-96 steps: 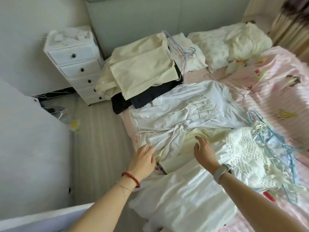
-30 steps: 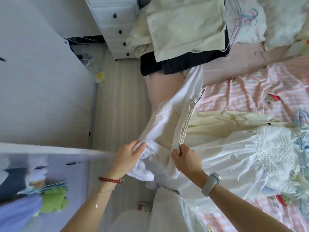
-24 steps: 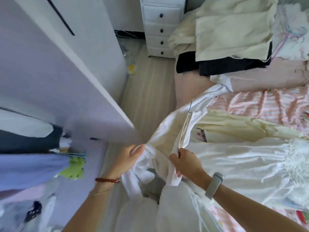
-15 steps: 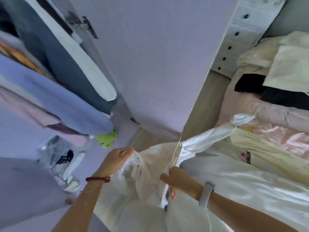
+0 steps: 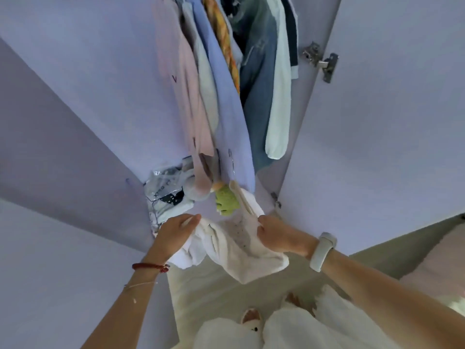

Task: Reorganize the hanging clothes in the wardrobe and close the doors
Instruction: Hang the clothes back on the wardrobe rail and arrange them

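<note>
White garment (image 5: 234, 248), bunched between gripping left hand (image 5: 176, 233) and right hand (image 5: 274, 235), should rise toward twelve o'clock, its wire hanger hook (image 5: 232, 165) leading among hanging clothes (image 5: 226, 96).

Hanging clothes (image 5: 226, 102) crowding the wardrobe opening

White garment (image 5: 236, 245) on its wire hanger (image 5: 232, 167), bunched between my left hand (image 5: 176, 233) and right hand (image 5: 274, 235), hanging clothes (image 5: 226, 96) packed close just above my knuckles, wardrobe door (image 5: 377, 122) open beyond my right hand
</note>
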Action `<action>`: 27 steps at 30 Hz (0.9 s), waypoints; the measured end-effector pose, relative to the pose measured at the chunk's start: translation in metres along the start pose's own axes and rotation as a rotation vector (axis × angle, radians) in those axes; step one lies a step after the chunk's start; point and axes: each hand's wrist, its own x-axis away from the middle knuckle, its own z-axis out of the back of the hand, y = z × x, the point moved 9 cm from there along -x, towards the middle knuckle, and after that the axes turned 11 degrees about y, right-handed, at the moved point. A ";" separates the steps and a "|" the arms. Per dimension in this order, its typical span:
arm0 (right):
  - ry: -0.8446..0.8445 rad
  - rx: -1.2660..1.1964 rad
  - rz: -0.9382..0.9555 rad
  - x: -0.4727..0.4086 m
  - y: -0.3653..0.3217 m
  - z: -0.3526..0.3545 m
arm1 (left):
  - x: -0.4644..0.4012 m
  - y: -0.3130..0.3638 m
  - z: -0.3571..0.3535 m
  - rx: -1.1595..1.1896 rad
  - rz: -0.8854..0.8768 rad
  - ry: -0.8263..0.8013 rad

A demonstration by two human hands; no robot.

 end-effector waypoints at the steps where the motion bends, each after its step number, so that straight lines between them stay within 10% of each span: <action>1: -0.022 0.049 0.033 -0.002 -0.008 0.002 | 0.000 -0.006 0.006 0.010 0.019 0.026; 14: 0.262 0.065 0.527 -0.062 -0.171 0.111 | -0.015 0.009 0.133 0.253 0.032 0.750; 27: 0.771 -0.203 0.493 -0.142 -0.283 0.254 | -0.135 0.079 0.210 0.149 -0.204 0.756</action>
